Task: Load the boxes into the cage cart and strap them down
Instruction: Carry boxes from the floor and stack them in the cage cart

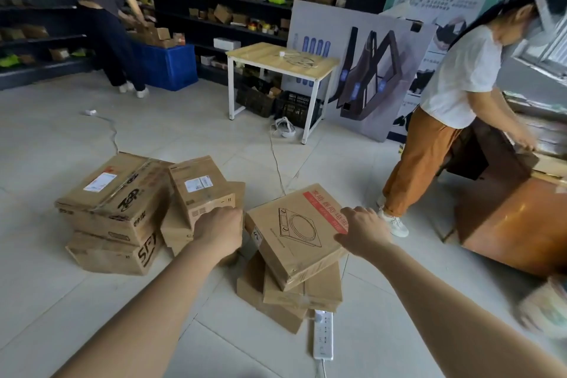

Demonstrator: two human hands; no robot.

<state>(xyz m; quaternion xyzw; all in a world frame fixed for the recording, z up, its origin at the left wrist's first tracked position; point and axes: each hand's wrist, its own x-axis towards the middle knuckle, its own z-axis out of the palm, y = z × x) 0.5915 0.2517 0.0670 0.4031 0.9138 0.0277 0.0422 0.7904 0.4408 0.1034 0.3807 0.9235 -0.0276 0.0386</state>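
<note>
My right hand (363,232) clamps the right edge of the flat cooktop box (297,230), thumb on top and fingers curled over the side. My left hand (219,228) is curled at that box's left corner; I cannot tell whether it has a hold. The box sits crooked on a stack of cartons (294,301) and overhangs them, so I judge a one-sided lift could tip it or drag the lower ones askew. Just nearer me than the box lies a white power strip (323,334) with its cord, a trip risk. A person in orange trousers (454,86) bends to its right. The box is a thin square slab of smooth matte cardboard with a red printed band. No cage cart shows.
</note>
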